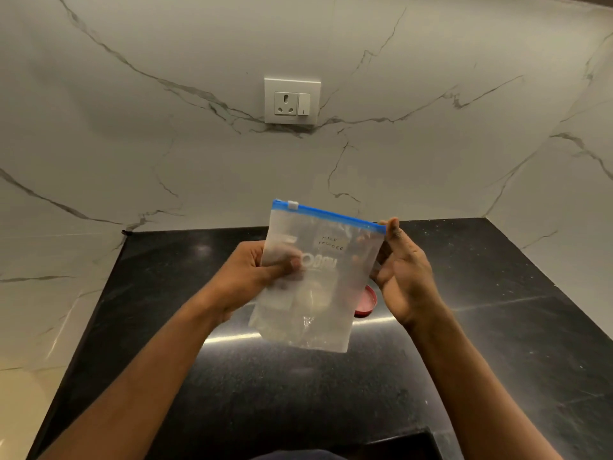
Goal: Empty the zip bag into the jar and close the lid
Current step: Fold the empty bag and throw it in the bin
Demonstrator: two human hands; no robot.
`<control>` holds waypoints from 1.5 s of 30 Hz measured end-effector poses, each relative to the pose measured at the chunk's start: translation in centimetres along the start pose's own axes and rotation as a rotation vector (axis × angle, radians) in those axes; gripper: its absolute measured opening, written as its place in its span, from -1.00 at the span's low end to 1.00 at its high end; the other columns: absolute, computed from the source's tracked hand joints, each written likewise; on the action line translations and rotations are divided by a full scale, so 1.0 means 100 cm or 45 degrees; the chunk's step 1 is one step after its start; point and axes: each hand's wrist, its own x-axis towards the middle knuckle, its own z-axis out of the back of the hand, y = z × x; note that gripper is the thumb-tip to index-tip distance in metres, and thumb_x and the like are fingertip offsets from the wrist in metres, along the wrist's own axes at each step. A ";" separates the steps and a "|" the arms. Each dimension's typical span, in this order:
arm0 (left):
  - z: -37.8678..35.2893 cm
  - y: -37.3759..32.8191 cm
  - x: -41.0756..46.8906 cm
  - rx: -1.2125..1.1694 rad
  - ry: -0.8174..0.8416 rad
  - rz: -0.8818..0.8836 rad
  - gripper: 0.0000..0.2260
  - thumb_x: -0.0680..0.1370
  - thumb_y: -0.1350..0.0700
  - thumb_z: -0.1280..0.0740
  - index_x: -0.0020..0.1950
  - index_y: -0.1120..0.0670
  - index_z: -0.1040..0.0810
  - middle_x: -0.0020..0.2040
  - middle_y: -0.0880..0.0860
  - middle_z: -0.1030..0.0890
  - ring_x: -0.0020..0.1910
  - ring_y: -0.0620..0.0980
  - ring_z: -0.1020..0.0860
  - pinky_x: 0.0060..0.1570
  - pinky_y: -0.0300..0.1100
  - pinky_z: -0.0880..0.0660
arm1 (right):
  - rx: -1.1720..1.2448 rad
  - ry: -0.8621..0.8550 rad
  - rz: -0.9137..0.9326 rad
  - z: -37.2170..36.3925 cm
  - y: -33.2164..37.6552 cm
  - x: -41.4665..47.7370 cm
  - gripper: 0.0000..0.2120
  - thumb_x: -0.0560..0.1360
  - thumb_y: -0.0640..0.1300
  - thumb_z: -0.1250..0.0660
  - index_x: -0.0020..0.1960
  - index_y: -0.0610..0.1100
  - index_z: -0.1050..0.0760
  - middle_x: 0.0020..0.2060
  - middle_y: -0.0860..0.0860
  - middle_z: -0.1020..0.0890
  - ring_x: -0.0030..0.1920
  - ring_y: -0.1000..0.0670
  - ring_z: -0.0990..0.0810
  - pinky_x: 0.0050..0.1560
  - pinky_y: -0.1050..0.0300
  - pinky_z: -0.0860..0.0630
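Observation:
A clear zip bag (328,293) with a blue zip strip and a white slider at its top left is held upright above the counter. It bears handwritten words and looks nearly empty. My left hand (255,270) pinches the bag's left side, thumb in front. My right hand (403,270) grips the top right corner at the zip strip. A red lid (366,305) lies on the counter behind the bag, partly hidden. The jar shows only faintly through the bag, so its shape is unclear.
The black stone counter (497,327) runs to marble walls at the back and on both sides. A white wall socket with a switch (292,101) sits above. A dark edge shows at the counter's near side.

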 end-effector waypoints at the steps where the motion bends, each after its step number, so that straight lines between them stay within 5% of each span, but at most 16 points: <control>1: -0.002 0.001 0.000 -0.029 -0.058 -0.025 -0.73 0.45 -0.06 -0.57 0.09 0.01 -0.76 0.06 0.09 -0.78 0.05 0.09 -0.76 -0.09 -0.12 -0.70 | -0.106 0.070 -0.037 0.001 -0.003 -0.001 -0.48 0.59 0.24 -0.31 0.29 -0.18 -0.55 0.12 -0.13 -0.74 0.11 -0.14 -0.74 -0.03 -0.14 -0.70; 5: 0.001 -0.001 0.004 -0.140 -0.154 -0.022 -0.75 0.42 -0.08 -0.57 0.08 -0.10 -0.76 0.12 0.01 -0.77 0.10 0.04 -0.74 -0.04 -0.03 -0.72 | -0.519 0.324 -0.208 0.001 -0.025 -0.012 -0.53 0.54 0.07 -0.46 0.39 -0.02 -0.46 0.15 -0.06 -0.73 0.09 -0.12 -0.75 -0.07 0.01 -0.70; 8: 0.010 0.002 0.003 -0.174 -0.023 0.097 -0.67 0.46 -0.03 -0.56 0.20 -0.26 -0.66 0.17 -0.03 -0.75 0.15 0.02 -0.73 -0.04 -0.06 -0.71 | -0.539 0.248 -0.158 0.000 -0.035 -0.014 -0.71 0.61 -0.13 -0.39 0.33 -0.04 -0.53 0.06 -0.06 -0.76 -0.04 -0.08 -0.76 -0.15 0.10 -0.68; 12: 0.015 0.010 -0.001 -0.192 0.080 0.232 -0.51 0.47 0.12 -0.53 0.36 -0.16 -0.53 0.17 0.00 -0.74 0.11 0.08 -0.75 -0.09 -0.01 -0.71 | -0.356 0.216 -0.212 0.002 -0.036 -0.013 -0.77 0.66 -0.16 -0.33 0.30 -0.08 -0.59 0.10 -0.12 -0.74 -0.02 -0.18 -0.76 -0.12 -0.06 -0.71; 15: 0.018 0.010 -0.003 -0.368 0.019 0.243 -0.62 0.45 0.17 -0.50 0.26 -0.03 -0.67 0.19 0.11 -0.74 0.04 0.08 -0.76 -0.14 -0.09 -0.71 | -0.324 0.289 -0.237 0.007 -0.037 -0.013 -0.78 0.66 -0.16 -0.30 0.25 -0.07 -0.64 -0.05 -0.17 -0.72 -0.45 -0.10 -0.58 -0.54 0.11 -0.53; 18: 0.022 0.016 -0.004 -0.611 0.017 0.265 -0.65 0.50 0.20 -0.43 0.29 0.07 -0.68 0.23 0.21 -0.71 -0.06 0.08 -0.77 -0.24 -0.16 -0.70 | -0.110 0.251 -0.277 0.008 -0.041 -0.011 -0.72 0.66 -0.23 -0.21 0.25 -0.13 -0.65 -0.33 -0.12 -0.67 -0.56 -0.01 -0.45 -0.56 0.15 -0.45; 21: 0.032 0.024 -0.010 -0.883 0.084 0.250 -0.59 0.54 0.20 -0.40 0.40 0.04 -0.62 0.31 0.23 -0.67 -0.06 0.03 -0.75 -0.25 -0.17 -0.70 | 0.122 0.090 -0.369 0.003 -0.047 -0.007 -0.61 0.63 -0.26 -0.10 0.16 -0.19 -0.70 -0.40 -0.06 -0.61 -0.54 0.08 -0.43 -0.53 0.20 -0.44; 23: 0.039 0.032 -0.014 -0.751 0.206 0.192 -0.44 0.43 0.23 -0.45 0.42 -0.08 -0.60 0.35 0.12 -0.66 0.13 0.05 -0.72 -0.06 -0.10 -0.69 | 0.219 0.005 -0.463 0.004 -0.049 -0.004 -0.60 0.61 -0.29 -0.07 0.20 -0.26 -0.66 -0.44 -0.03 -0.55 -0.52 0.11 -0.43 -0.52 0.22 -0.48; 25: 0.036 0.035 -0.016 -0.270 0.280 0.140 -0.35 0.37 0.22 -0.52 0.39 -0.27 -0.58 0.34 -0.07 -0.66 0.29 -0.05 -0.65 0.14 -0.08 -0.65 | 0.263 -0.071 -0.550 0.006 -0.051 -0.002 -0.64 0.61 -0.30 -0.06 0.19 -0.31 -0.60 -0.45 -0.02 -0.52 -0.52 0.12 -0.47 -0.49 0.22 -0.55; 29: 0.015 0.031 -0.009 -0.120 0.160 0.026 -0.46 0.36 -0.06 -0.64 0.29 -0.32 -0.60 0.25 -0.08 -0.69 0.23 -0.05 -0.67 0.08 -0.22 -0.65 | 0.217 -0.117 -0.630 0.004 -0.055 -0.003 -0.69 0.63 -0.30 -0.08 0.15 -0.35 -0.57 -0.44 -0.06 -0.58 -0.54 0.11 -0.54 -0.48 0.21 -0.61; 33: 0.000 0.019 0.001 -0.120 -0.155 -0.056 -0.51 0.31 -0.40 -0.55 0.12 -0.17 -0.72 0.06 0.03 -0.76 0.02 0.02 -0.73 -0.08 -0.16 -0.69 | 0.104 -0.028 -0.578 0.001 -0.051 -0.004 -0.69 0.62 -0.20 -0.15 0.24 -0.30 -0.56 -0.39 -0.09 -0.63 -0.51 0.07 -0.53 -0.48 0.18 -0.58; 36: -0.009 0.017 0.007 -0.243 -0.307 -0.093 -0.70 0.48 -0.17 -0.48 0.10 -0.03 -0.73 0.04 0.09 -0.78 0.06 0.14 -0.74 -0.02 0.02 -0.73 | 0.106 -0.042 -0.390 0.004 -0.050 -0.005 -0.54 0.58 0.12 -0.27 0.29 -0.19 -0.61 -0.41 -0.04 -0.52 -0.46 0.05 -0.42 -0.42 0.17 -0.42; 38: -0.015 0.014 0.008 -0.364 -0.346 -0.066 -0.76 0.53 -0.04 -0.46 0.14 0.01 -0.72 0.09 0.13 -0.77 0.10 0.18 -0.74 0.04 0.11 -0.72 | 0.078 -0.042 -0.289 0.003 -0.056 -0.012 -0.43 0.49 0.30 -0.37 0.25 -0.13 -0.63 -0.28 -0.07 -0.55 -0.34 -0.01 -0.51 -0.26 0.11 -0.48; 41: -0.027 0.013 0.006 -0.476 -0.308 -0.012 -0.74 0.55 0.01 -0.46 0.20 0.07 -0.69 0.11 0.15 -0.76 0.10 0.16 -0.74 -0.01 0.05 -0.73 | 0.115 0.193 -0.213 -0.009 -0.072 -0.026 -0.20 0.35 0.28 -0.54 0.43 -0.14 -0.46 0.29 -0.17 -0.62 0.27 -0.20 -0.62 0.29 -0.21 -0.55; 43: -0.038 0.016 0.004 -0.486 -0.262 0.025 -0.72 0.54 0.03 -0.46 0.20 0.10 -0.69 0.10 0.15 -0.77 0.10 0.15 -0.75 -0.02 0.01 -0.72 | 0.219 0.324 -0.145 -0.025 -0.075 -0.030 -0.14 0.36 0.19 -0.60 0.52 -0.09 -0.36 0.39 -0.18 -0.57 0.38 -0.21 -0.57 0.31 -0.26 -0.53; 45: -0.045 0.019 0.003 -0.520 -0.229 0.061 -0.71 0.56 0.08 -0.47 0.25 0.16 -0.67 0.12 0.19 -0.76 0.12 0.19 -0.74 0.02 0.02 -0.71 | 0.268 0.191 -0.143 -0.042 -0.073 -0.025 -0.29 0.35 0.15 -0.62 0.42 -0.03 -0.50 0.27 -0.17 -0.67 0.27 -0.21 -0.66 0.17 -0.23 -0.63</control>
